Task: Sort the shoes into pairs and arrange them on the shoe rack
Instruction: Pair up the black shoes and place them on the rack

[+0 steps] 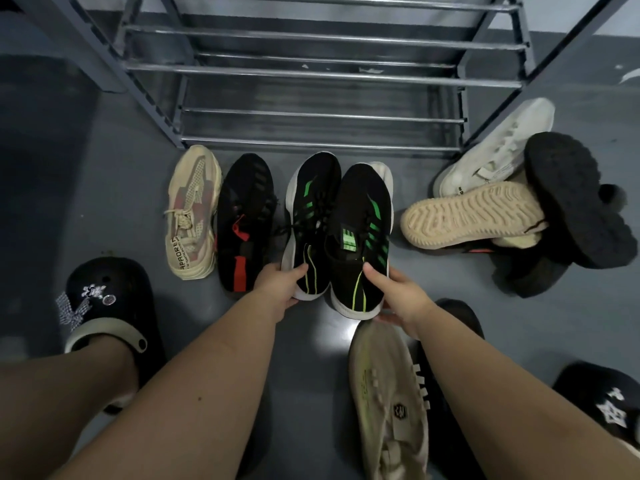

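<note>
Black green-striped sneakers side by side, left one [313, 223] in left hand [280, 285], right one [360, 237] in right hand [398, 292], fingers seemingly clamped on heels.

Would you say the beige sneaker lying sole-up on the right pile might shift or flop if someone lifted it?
The beige sneaker leans on other shoes, so lifting it may shift the black chunky shoe beside it. Its thick ridged sole suggests a fairly stiff base. It probably weighs little.

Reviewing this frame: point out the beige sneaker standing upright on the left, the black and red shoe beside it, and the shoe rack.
beige sneaker [192, 213], head view, on its laced upper.
black and red shoe [244, 220], head view, on the black upper by the red tag.
shoe rack [322, 115], head view, on a low metal rail.
</note>
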Demonstrator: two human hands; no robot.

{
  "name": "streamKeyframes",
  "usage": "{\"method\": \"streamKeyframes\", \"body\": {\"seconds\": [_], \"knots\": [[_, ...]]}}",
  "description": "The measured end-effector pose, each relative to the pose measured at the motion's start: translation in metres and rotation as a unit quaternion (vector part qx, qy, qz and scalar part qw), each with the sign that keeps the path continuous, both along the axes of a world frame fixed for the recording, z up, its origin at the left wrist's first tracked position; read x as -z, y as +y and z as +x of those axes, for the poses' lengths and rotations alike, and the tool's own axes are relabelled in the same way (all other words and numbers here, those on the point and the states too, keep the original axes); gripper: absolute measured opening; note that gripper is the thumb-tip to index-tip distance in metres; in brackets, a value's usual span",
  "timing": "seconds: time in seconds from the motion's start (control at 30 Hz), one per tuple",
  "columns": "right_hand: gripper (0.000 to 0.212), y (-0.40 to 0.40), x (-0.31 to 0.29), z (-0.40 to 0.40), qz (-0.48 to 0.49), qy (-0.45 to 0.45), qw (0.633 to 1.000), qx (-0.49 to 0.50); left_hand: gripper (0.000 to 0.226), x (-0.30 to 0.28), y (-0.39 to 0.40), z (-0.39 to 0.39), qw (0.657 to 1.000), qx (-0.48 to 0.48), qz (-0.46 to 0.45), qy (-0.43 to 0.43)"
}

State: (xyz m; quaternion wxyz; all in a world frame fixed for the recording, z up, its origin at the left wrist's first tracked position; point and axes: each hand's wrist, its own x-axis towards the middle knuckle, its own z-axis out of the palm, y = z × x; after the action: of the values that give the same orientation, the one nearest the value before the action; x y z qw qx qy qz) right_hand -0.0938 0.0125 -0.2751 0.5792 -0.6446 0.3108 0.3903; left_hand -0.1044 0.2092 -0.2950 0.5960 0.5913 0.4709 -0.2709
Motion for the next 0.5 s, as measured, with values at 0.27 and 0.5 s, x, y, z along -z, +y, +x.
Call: {"method": "streamKeyframes", "body": {"seconds": [0.27, 0.5], "knots": [[0.04, 0.004, -0.029, -0.008, 0.056, -0.022, 0.995, 0.086, 0.024, -0.038, -0.005, -0.008, 0.995, -0.024, -0.088, -0.045], [0.011, 0.01, -0.064, -0.037, 0.089, -0.035, 0.992, 0.087, 0.027, -0.074, 0.013, -0.046, 0.989, -0.04, -0.126, -0.071]]}}
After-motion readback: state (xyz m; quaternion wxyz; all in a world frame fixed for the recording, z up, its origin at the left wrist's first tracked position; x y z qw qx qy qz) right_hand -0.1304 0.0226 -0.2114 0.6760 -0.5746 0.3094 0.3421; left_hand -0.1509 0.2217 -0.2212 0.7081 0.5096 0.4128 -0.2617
